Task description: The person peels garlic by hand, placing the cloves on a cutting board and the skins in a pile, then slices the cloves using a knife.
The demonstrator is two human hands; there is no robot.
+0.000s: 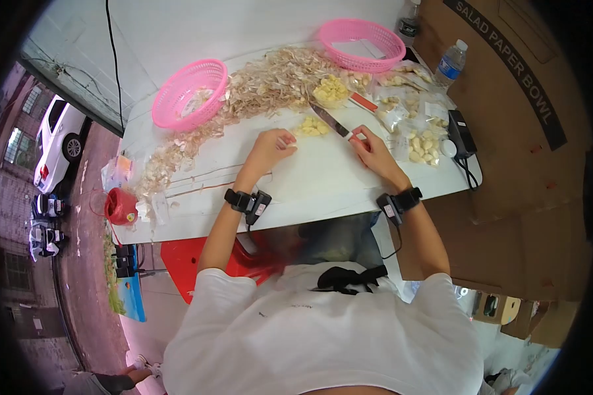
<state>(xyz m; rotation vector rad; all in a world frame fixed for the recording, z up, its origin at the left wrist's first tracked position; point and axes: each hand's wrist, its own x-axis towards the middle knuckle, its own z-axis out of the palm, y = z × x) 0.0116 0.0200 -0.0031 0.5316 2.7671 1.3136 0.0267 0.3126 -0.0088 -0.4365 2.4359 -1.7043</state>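
Note:
My right hand (369, 149) grips the handle of a knife (331, 122), whose blade points up and left. Fingers curled together, my left hand (272, 151) is held over the white table (303, 191); whatever it may hold is too small to make out. Between the hands, just beyond them, lies a small heap of pale yellow pieces (313, 126). Behind it a clear container of yellow pieces (331, 90) stands beside a long pile of papery skins (263, 82).
Two pink baskets (169, 99) (361, 29) stand at the back. Bags of pale cloves (423, 146), a water bottle (451, 63) and a black device (461, 133) are at the right. Red string roll (120, 206) sits front left; a cardboard box (507, 131) stands right.

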